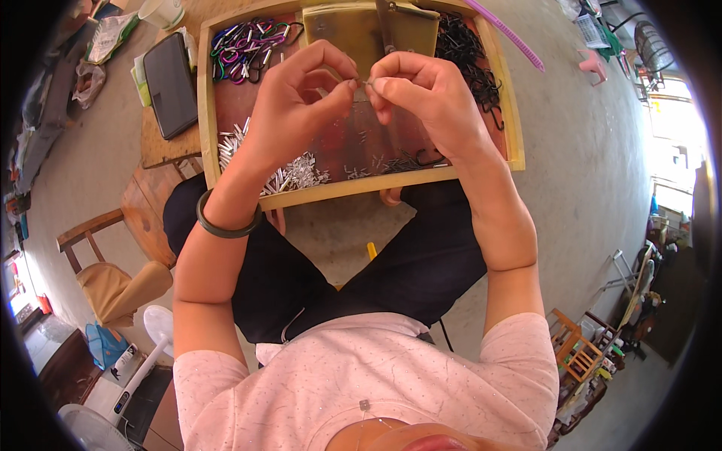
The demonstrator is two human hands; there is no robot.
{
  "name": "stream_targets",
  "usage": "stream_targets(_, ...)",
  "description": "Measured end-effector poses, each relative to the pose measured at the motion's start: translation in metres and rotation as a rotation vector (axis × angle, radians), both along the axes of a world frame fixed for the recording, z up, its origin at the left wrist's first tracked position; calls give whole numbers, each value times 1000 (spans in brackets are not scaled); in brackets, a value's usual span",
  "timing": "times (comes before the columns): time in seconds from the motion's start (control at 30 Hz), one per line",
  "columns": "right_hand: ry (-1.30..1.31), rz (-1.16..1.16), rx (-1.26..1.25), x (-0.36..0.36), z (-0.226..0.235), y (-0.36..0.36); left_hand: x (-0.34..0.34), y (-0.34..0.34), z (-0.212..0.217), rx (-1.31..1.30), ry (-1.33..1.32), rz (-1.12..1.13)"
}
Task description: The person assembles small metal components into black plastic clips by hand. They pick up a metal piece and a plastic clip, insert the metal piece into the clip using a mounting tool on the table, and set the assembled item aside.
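Observation:
Both hands meet over a shallow wooden-framed tray [353, 186]. My left hand [304, 98] is closed in a pinch, thumb against forefinger. My right hand [425, 94] pinches close beside it, the fingertips almost touching. Something tiny shows between them, too small to name. Coloured carabiner clips [244, 49] are heaped in the tray's far left corner. Black hooks [460, 45] fill the right side. Short silver metal pieces [298, 174] lie in piles at the near left, and small dark parts [410, 161] are scattered along the near edge.
A yellowish block [342, 30] with an upright metal bar stands at the tray's far side. Left of the tray, a black phone [170, 86] lies on a wooden table [169, 154]. A purple strip [511, 37] hangs past the far right corner. A wooden chair [147, 203] stands at left.

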State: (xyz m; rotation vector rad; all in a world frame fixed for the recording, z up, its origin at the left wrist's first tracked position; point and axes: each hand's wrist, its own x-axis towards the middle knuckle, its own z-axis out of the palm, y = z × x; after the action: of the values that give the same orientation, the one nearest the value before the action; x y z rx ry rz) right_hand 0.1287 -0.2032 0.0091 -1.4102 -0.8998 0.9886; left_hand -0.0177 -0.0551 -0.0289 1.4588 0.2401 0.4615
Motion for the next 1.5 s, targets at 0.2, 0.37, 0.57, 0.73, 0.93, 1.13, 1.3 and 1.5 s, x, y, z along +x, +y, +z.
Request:
stream_targets(0.2,181,31,-58,7,0,-4,0,-8,11,342,-34,67)
stream_targets(0.37,238,31,-85,10,-1,-5,3,-8,8,465,-122,80)
stream_targets(0.57,217,20,-89,10,-2,-5,1,-9,11,473,-82,63)
stream_targets(0.73,200,23,-92,10,-4,-4,1,-10,16,550,-82,87)
stream_targets(0.93,144,19,-143,12,-4,-3,4,-6,15,986,-224,217)
stream_targets(1.13,65,11,-181,10,-2,-2,5,-8,16,1081,-306,258)
stream_targets(1.3,66,16,-123,9,-1,-1,3,-6,14,1055,-317,274)
stream_targets(1.5,13,90,-110,12,0,-2,-2,-7,16,846,-170,210)
